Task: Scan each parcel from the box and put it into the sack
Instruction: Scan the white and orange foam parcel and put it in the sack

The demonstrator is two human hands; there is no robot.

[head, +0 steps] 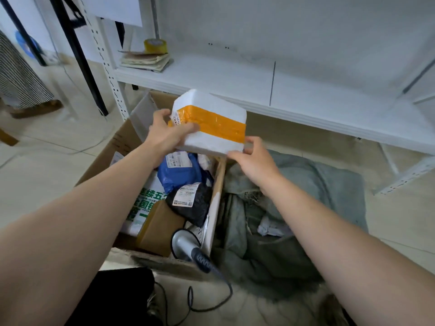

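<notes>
A white foam parcel [211, 107] with an orange tape band is held up over the far end of the cardboard box [103, 158]. My left hand [168, 132] grips its left side, fingers over the tape. My right hand [251, 158] pinches its near right corner. In the box lie a blue bag parcel [181, 175], a black bag parcel [193, 203], a brown carton [160, 227] and a white parcel with green print [143, 203]. The grey scanner [186, 245] rests in the box's near right corner. The grey-green sack [294, 208] lies crumpled on the floor to the right of the box.
A white metal shelf [259, 90] runs behind the box and sack, with a yellow tape roll [155, 45] and a stack of papers [146, 61] on it. The scanner's coiled cable [211, 278] trails over the floor toward me. A black stand leg [77, 52] rises at left.
</notes>
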